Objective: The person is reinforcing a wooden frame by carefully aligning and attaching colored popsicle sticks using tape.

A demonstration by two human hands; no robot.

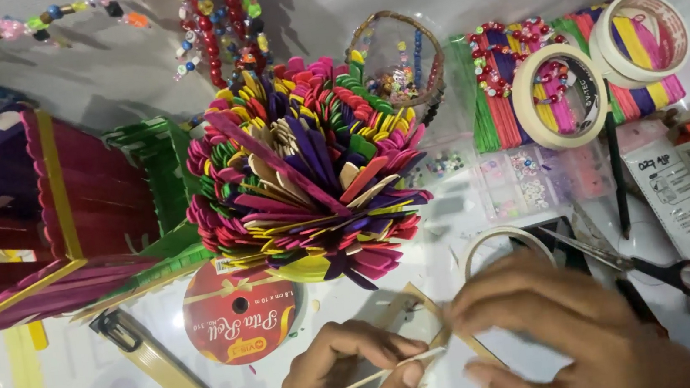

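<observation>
Two hands at 6 o'clock | my left hand [345, 374] pinches thin wooden stick [353, 387] | my right hand [546, 327] grips stick frame [439, 318] | risk, I judge: stick snaps; frame twists; scissors [634, 259] at 3 o'clock could snag.

A thin pale wooden stick [360, 384] lies nearly flat, slanting up to the right, close to the tabletop's near edge. Its right end meets a small frame of plain wooden sticks [455, 343], flat on the table, partly hidden under fingers.
</observation>
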